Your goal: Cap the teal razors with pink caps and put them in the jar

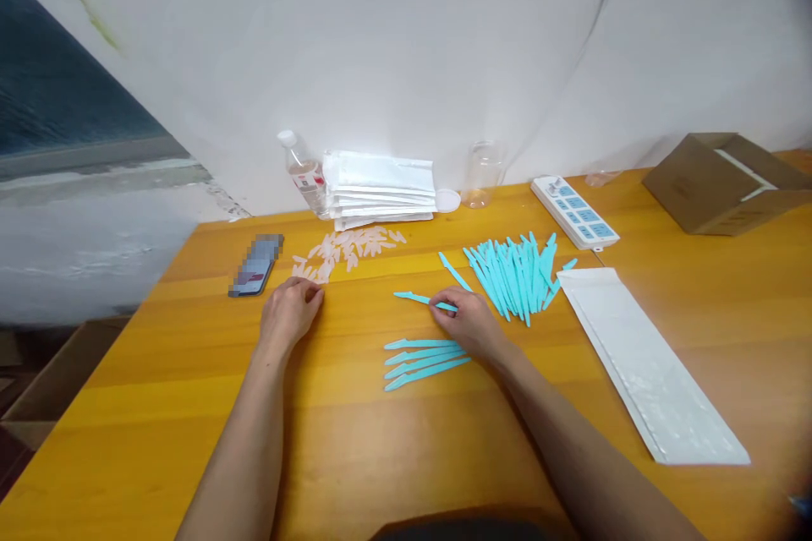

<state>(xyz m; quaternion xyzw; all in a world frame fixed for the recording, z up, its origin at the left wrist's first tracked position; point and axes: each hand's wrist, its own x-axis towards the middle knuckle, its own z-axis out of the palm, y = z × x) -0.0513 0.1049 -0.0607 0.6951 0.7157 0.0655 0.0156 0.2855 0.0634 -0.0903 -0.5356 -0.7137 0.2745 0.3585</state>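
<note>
My right hand (466, 321) pinches a teal eyebrow razor (412, 297), its blade end pointing left. Below that hand, several matching razors (419, 359) lie in a row, their right ends partly behind it. A larger heap of teal razors (513, 270) spreads beyond the hand to the right, with one loose razor (453, 270) at its left. My left hand (290, 310) is at the near edge of a scatter of small clear plastic caps (352, 245). Its fingers are drawn together; whatever is between the fingertips is too small to tell.
A phone (257, 266) lies at the left. Along the wall stand a plastic bottle (305, 177), a stack of white packets (384, 186), a clear jar (483, 177) and a power strip (574, 211). A long white pouch (653, 363) and a cardboard box (704, 186) are at the right.
</note>
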